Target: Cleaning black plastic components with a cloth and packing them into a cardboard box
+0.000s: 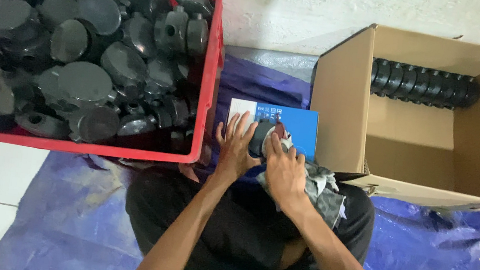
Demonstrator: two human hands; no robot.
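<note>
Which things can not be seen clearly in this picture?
- Head view: the black part is mostly covered by the left hand and right hand.
- The grey cloth lies partly under the right hand.
- The blue box: its print is too small.
- The cardboard box: its right side is cut by the edge.

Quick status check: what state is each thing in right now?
Red crate: heaped full of black round parts.
Cardboard box: open, one row of black parts along the back.
Left hand: holds a black part.
Right hand: presses a grey rag on it.
</note>
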